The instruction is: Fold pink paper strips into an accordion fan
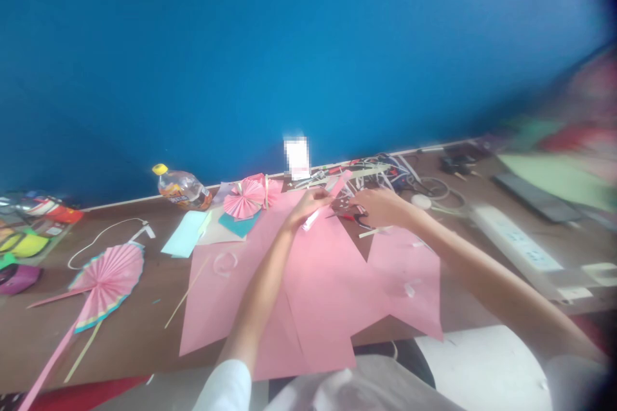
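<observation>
My left hand (312, 203) is closed around a narrow folded strip of pink paper (341, 183), whose white lower end sticks out below the fingers. To its right, my right hand (375, 200) hovers at the edge of the clutter by the wall, its fingers bent down and blurred; I cannot make out whether it grips anything. Just under it lies a tool with red and dark handles (357, 217), its kind unclear. Large pink paper sheets (328, 282) spread beneath both hands, with a smaller cut pink piece (405, 270) on the right.
At left lies a pleated pink paper fan (113, 276) with blue and yellow edging. Pink paper rosettes (245, 198), a bottle with a yellow cap (183, 189) and pale blue paper (186, 233) stand behind. A power strip (518, 241) and cables (436, 189) occupy the right.
</observation>
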Tool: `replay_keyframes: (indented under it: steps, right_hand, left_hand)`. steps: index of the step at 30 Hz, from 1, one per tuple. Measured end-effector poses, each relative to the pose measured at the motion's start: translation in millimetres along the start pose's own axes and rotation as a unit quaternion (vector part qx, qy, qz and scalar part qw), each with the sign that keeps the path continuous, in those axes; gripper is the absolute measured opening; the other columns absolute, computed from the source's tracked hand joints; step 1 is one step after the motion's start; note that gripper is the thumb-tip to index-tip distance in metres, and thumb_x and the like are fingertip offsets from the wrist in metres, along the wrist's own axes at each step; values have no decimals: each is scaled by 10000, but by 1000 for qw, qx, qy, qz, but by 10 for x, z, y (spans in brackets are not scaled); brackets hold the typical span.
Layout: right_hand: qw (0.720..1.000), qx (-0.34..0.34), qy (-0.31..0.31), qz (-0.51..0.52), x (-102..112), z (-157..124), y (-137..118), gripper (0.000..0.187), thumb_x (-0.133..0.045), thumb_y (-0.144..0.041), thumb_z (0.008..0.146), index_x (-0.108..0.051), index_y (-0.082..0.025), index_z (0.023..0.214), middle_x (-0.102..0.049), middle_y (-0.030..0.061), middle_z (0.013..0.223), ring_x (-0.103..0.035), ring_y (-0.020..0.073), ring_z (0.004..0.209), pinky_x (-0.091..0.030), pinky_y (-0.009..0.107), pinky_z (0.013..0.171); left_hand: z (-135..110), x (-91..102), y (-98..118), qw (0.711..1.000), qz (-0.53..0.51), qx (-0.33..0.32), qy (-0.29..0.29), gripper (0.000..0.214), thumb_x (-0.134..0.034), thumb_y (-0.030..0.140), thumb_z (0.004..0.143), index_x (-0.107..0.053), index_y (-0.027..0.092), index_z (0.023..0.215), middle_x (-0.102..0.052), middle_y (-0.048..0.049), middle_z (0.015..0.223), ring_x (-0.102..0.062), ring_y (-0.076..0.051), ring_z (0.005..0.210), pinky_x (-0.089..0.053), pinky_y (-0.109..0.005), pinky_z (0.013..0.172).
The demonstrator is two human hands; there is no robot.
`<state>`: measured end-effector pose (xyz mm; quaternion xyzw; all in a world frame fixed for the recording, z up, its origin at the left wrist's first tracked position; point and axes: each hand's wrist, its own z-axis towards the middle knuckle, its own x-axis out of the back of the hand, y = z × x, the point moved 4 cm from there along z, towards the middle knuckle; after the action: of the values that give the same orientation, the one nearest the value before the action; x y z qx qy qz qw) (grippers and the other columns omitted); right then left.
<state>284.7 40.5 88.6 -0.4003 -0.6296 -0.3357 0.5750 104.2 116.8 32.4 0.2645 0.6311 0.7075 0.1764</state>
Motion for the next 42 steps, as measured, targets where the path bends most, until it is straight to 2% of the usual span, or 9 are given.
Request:
replay_keyframes:
  steps: [6, 13, 22, 26, 30, 33, 37, 42]
  right_hand:
    - [997, 13, -33, -65, -41, 87, -78, 239, -477, -190, 790, -702, -193, 871, -693, 118, 895, -652, 256, 811, -355, 302, 646]
    - [997, -9, -36, -75, -27, 0, -138, 306, -540, -230, 779, -714, -210, 1029, -693, 136, 913, -651, 274, 862, -388, 324, 708]
    - [998, -29, -18, -43, -40, 3, -141, 314, -556, -301, 760, -693, -230, 1034, -691, 119, 990, -631, 298, 934, -403, 347, 735]
    - [1000, -10, -10, -22, -42, 30, -178, 297, -539, -313, 770, -693, -236, 1013, -688, 109, 972, -640, 291, 888, -392, 340, 693]
    - [999, 27, -20, -39, -41, 37, -226, 288, -493, -219, 779, -714, -223, 965, -688, 107, 875, -644, 269, 808, -369, 340, 683]
    - [999, 27, -29, -37, -55, 9, -214, 294, -486, -195, 786, -716, -220, 967, -685, 105, 855, -638, 243, 776, -361, 337, 704]
    - [1000, -3, -22, -17, -116, -27, -164, 291, -539, -255, 774, -689, -229, 1022, -677, 102, 931, -621, 260, 891, -366, 328, 736]
    - [1000, -3, 24, -20, -142, -104, -68, 377, -593, -317, 727, -636, -172, 1072, -635, 129, 1011, -544, 294, 1032, -372, 348, 818]
  left_hand:
    - [-21, 26, 38, 1000, 6, -14, 13, 308, -704, 428, 750, -675, 124, 791, -619, -19, 780, -559, -133, 759, -387, -249, 734]
    - [-57, 38, 84, 1000, 10, -2, 15, 303, -701, 428, 749, -671, 128, 779, -625, -27, 779, -558, -139, 762, -388, -245, 724]
    - [-28, 32, 37, 1000, -11, 20, 3, 306, -708, 422, 734, -671, 125, 796, -628, -28, 780, -574, -141, 760, -393, -248, 726]
    - [-32, 40, 33, 1000, -2, 22, 6, 313, -708, 434, 726, -667, 128, 780, -622, -23, 782, -561, -136, 752, -385, -245, 718]
    - [-60, 41, 65, 1000, -3, 12, 14, 328, -711, 442, 723, -676, 127, 808, -632, -31, 810, -568, -143, 782, -394, -249, 747]
    - [-69, 51, 59, 1000, -10, 15, 15, 338, -706, 450, 730, -677, 127, 824, -635, -30, 810, -571, -141, 770, -394, -247, 735]
    - [-68, 67, 37, 1000, -3, 15, 19, 344, -703, 463, 734, -666, 125, 792, -630, -23, 797, -569, -134, 754, -387, -238, 705]
    - [-118, 62, 56, 998, -14, 50, 19, 365, -699, 481, 746, -657, 135, 853, -622, -15, 773, -546, -116, 677, -369, -236, 635]
